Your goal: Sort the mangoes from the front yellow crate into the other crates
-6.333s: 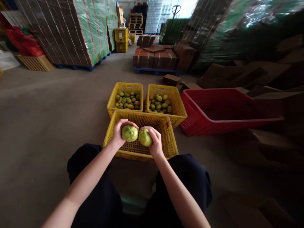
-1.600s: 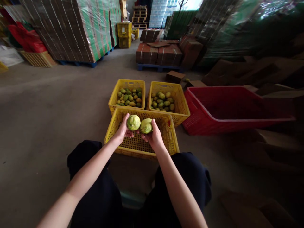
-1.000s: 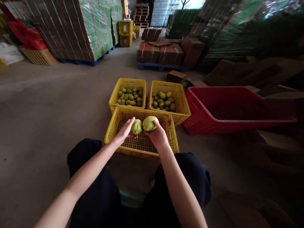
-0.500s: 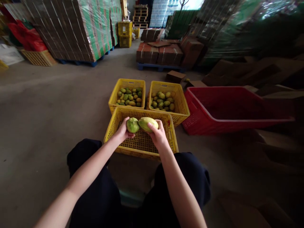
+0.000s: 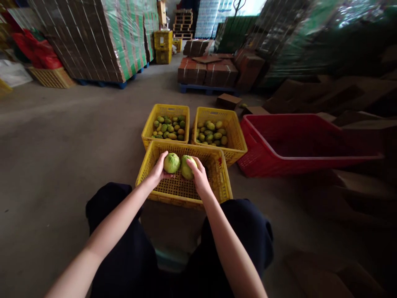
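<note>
My left hand (image 5: 159,169) is closed around a green papaya (image 5: 171,163) whose ribbed end faces up toward me. In my right hand (image 5: 199,176) is a second, yellow-green papaya (image 5: 187,167), the thumb lying over its upper side. A narrow gap separates the two fruits. Both hands hover above a yellow plastic crate (image 5: 186,202) with a perforated bottom, and no fruit shows in the part of it that I can see. Behind it stand a left yellow crate (image 5: 171,108) and a right yellow crate (image 5: 238,131), each holding several green and yellow papayas.
A large red plastic bin (image 5: 266,165) stands to the right, with cardboard pieces (image 5: 362,182) around it. Farther back are bundled cardboard on a blue pallet (image 5: 207,89) and a tall wrapped stack (image 5: 89,41). My knees flank the near crate.
The papaya in my right hand has turned from lying sideways to more upright, and that hand has shifted slightly left. The papaya in my left hand has rotated, showing its ribbed end.
</note>
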The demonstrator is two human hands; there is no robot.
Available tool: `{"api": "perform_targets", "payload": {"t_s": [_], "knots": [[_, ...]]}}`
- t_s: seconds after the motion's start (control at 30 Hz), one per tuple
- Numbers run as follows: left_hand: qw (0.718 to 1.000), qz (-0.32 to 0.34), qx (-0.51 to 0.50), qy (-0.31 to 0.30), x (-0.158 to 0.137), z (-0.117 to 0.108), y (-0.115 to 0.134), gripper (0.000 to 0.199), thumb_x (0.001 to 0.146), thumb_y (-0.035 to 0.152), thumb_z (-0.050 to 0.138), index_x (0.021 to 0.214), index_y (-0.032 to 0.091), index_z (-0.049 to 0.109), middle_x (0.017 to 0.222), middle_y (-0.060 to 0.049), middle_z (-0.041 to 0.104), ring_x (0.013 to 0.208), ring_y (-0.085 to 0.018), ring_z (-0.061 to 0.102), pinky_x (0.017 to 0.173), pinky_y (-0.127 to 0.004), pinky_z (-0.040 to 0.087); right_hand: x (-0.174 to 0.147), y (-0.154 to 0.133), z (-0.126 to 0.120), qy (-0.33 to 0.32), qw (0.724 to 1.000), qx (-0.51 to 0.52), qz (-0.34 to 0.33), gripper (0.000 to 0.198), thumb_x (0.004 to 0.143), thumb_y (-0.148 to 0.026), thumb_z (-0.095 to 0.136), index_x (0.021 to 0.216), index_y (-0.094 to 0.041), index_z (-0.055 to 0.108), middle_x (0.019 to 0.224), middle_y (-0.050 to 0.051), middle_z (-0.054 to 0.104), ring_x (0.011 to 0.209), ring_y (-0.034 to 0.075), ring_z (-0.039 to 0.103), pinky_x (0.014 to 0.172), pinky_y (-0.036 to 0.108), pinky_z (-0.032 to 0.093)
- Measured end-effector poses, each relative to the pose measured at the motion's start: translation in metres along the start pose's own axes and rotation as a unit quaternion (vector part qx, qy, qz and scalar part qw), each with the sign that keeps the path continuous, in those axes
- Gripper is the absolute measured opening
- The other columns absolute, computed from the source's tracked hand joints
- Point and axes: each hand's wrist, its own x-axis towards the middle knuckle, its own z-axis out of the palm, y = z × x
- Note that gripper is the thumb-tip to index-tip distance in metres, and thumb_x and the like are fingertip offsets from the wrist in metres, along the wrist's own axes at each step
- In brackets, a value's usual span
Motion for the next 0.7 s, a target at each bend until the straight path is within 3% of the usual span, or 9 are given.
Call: {"api": "perform_targets", "payload": {"t_s": [0.13,0.23,0.37,0.5,0.6,0.7], "knots": [[0.997,0.0,0.062,-0.042,-0.004,0.0,0.001,0.047,0.088,0.054,0.049,0.103,0.013,0.066,0.067,-0.008,0.067,0.043,-0.015,0.06,0.04,-0.024,0.049,0.004,0.001,-0.001,0.027,0.997,0.066,0.029,0.033,0.068,-0.052,0.067,0.078,-0.02,0.067,0.076,0.0,0.065,0.075,0.017,0.057,0.061,0.025,0.046],[0.995,0.0,0.084,-0.05,-0.004,0.002,0.001,0.046,0.086,0.055,0.053,0.097,0.013,0.068,0.066,-0.008,0.067,0.043,-0.016,0.059,0.041,-0.025,0.048,0.005,-0.002,-0.003,0.037,0.994,0.094,0.053,0.032,0.066,-0.048,0.067,0.083,-0.022,0.068,0.083,0.0,0.068,0.078,0.019,0.06,0.059,0.025,0.047],[0.997,0.018,-0.047,-0.05,-0.003,0.007,-0.001,0.034,0.084,0.049,0.059,0.096,0.017,0.067,0.074,-0.005,0.068,0.06,-0.016,0.065,0.052,-0.024,0.05,0.006,-0.002,-0.005,0.049,0.995,0.079,0.027,0.034,0.069,-0.047,0.063,0.092,-0.023,0.068,0.096,0.0,0.07,0.088,0.021,0.062,0.067,0.028,0.05],[0.976,-0.002,-0.205,-0.071,-0.004,0.015,-0.008,0.034,0.082,0.052,0.057,0.088,0.019,0.064,0.079,-0.003,0.067,0.073,-0.017,0.065,0.064,-0.027,0.051,0.007,0.005,-0.004,0.077,0.993,-0.032,-0.082,0.033,0.077,-0.048,0.059,0.097,-0.023,0.067,0.103,0.002,0.068,0.101,0.022,0.059,0.09,0.032,0.046],[0.961,-0.01,-0.251,-0.118,-0.003,0.023,-0.017,0.037,0.079,0.055,0.058,0.086,0.018,0.063,0.082,-0.005,0.069,0.081,-0.021,0.066,0.07,-0.031,0.052,0.005,0.012,0.002,0.064,0.984,-0.089,-0.141,0.038,0.084,-0.051,0.051,0.109,-0.025,0.065,0.116,0.004,0.062,0.113,0.022,0.054,0.105,0.038,0.038],[0.957,0.021,-0.261,-0.128,0.001,0.03,-0.027,0.028,0.077,0.042,0.064,0.088,0.016,0.063,0.085,-0.005,0.069,0.087,-0.021,0.066,0.077,-0.03,0.051,0.001,0.019,0.008,0.042,0.984,-0.102,-0.137,0.047,0.09,-0.057,0.037,0.11,-0.027,0.066,0.126,0.007,0.054,0.121,0.022,0.049,0.112,0.042,0.032]]}}
